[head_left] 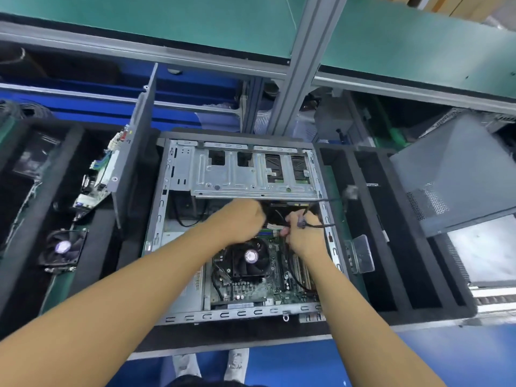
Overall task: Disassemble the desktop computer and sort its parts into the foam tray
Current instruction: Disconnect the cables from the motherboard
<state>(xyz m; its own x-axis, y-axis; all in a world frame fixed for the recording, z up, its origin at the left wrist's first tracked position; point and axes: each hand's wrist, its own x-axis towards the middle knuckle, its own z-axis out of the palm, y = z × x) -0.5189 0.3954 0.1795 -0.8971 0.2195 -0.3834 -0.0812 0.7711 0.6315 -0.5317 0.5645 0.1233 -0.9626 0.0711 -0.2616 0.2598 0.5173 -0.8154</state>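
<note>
The open desktop case (178, 174) lies flat before me, its metal drive cage (251, 174) across the far half. The motherboard (279, 291) with a black CPU cooler fan (250, 256) fills the near half. Both hands reach in just below the cage. My left hand (240, 219) is curled round something among the black cables; what it holds is hidden. My right hand (303, 233) pinches a black cable (318, 225) that runs right over the case wall. A white connector (275, 227) shows between the hands.
Black foam tray (418, 247) with long slots lies right of the case; a clear plastic piece (361, 254) sits at its left edge. On the left foam tray stand a motherboard (97, 177), a grey side panel (136, 141) and a loose fan (62, 250). Another grey case (458, 174) sits far right.
</note>
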